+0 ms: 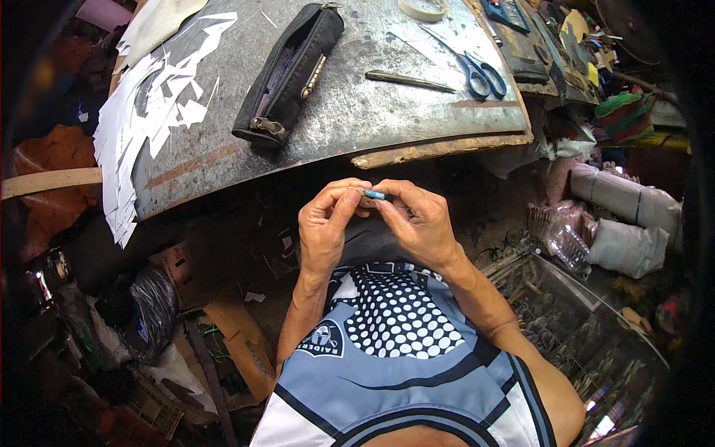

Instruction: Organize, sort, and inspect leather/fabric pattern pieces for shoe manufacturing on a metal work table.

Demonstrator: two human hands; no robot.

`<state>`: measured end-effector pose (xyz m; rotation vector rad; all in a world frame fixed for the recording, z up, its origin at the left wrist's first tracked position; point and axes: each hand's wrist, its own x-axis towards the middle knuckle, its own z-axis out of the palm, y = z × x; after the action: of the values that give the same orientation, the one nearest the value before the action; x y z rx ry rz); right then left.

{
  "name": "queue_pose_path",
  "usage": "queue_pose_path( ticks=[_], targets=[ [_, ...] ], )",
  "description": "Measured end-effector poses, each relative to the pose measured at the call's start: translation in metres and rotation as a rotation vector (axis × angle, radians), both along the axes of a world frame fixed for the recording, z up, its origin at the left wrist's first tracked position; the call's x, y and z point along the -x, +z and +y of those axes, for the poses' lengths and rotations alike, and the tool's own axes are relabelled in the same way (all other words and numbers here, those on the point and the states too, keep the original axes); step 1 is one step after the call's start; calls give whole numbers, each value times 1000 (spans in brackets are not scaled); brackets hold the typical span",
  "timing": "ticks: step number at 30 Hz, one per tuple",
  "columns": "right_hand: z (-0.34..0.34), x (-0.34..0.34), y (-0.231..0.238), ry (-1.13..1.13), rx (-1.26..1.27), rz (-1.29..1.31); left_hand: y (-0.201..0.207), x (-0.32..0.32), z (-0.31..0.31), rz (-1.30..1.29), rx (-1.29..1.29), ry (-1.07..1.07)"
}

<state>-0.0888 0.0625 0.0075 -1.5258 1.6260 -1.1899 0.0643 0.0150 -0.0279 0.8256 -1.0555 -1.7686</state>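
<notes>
Close together in front of my lap, both hands pinch at a small blue piece, short and narrow (375, 194); its kind cannot be made out. My left hand (326, 222) is closed, thumb and fingertips pressed together at the left end of the piece. Closed as well, my right hand (421, 221) grips its right end between thumb and forefinger. Beyond the hands, on a metal-topped table (342, 123), lie an unzipped black pouch (287, 71), a slim dark pen-like tool (410, 80) and scissors with blue handles (477, 74).
White paper scraps (153, 104) hang over the table's left edge. A roll of tape (422, 9) lies at the far side. Cardboard (238, 350) and a black plastic bag (154, 305) are at the lower left. Wrapped white rolls (625, 195) and a glass-sided case (573, 298) stand to the right.
</notes>
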Motion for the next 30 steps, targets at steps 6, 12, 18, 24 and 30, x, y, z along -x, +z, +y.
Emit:
queue_pose_path(
  ticks=[6, 12, 18, 24, 30],
  targets=[
    [1, 0, -1, -15, -49, -70, -5, 0, 3, 170, -203, -40],
    [1, -1, -7, 24, -7, -187, -11, 1, 6, 217, -310, -76],
    [3, -2, -13, -24, -154, -586, -9, 2, 9, 189, -286, -75],
    [0, 9, -10, -4, -373, -822, -3, 3, 6, 122, -213, -79],
    [0, 5, 10, -50, -340, -855, 10, 5, 5, 101, -183, -149]
  ],
)
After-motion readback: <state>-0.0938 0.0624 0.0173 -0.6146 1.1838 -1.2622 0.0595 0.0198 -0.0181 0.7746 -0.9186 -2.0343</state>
